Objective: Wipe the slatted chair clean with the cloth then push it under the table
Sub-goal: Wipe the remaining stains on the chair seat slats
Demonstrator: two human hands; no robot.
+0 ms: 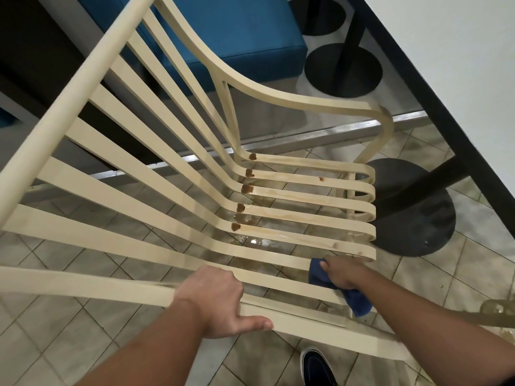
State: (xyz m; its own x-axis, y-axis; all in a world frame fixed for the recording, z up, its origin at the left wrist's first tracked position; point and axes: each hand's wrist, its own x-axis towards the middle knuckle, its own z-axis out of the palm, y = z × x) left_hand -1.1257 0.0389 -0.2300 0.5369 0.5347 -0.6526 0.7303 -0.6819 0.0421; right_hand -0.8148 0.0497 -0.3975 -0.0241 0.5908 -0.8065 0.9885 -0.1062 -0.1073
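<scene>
1. Slatted chair [67,107] is standing on the tiled floor just beside the table [459,65], not yet under it. Brown stains [246,188] are sitting at the seat bend.
2. Left hand [214,299] is gripping the near armrest [83,282]. Right hand [342,271] is clutching the blue cloth [359,302] and pressing it on a near seat slat.
3. Chair is looking light and stiff, and the wet slats are probably slippery. The armrest or top rail is looking like the safest hold.
4. Slats are running backrest to seat front, and the front is pointing at the table base [418,218].

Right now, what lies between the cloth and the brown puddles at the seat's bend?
In the head view, only smeared seat slats separate the cloth from the brown puddles.
</scene>
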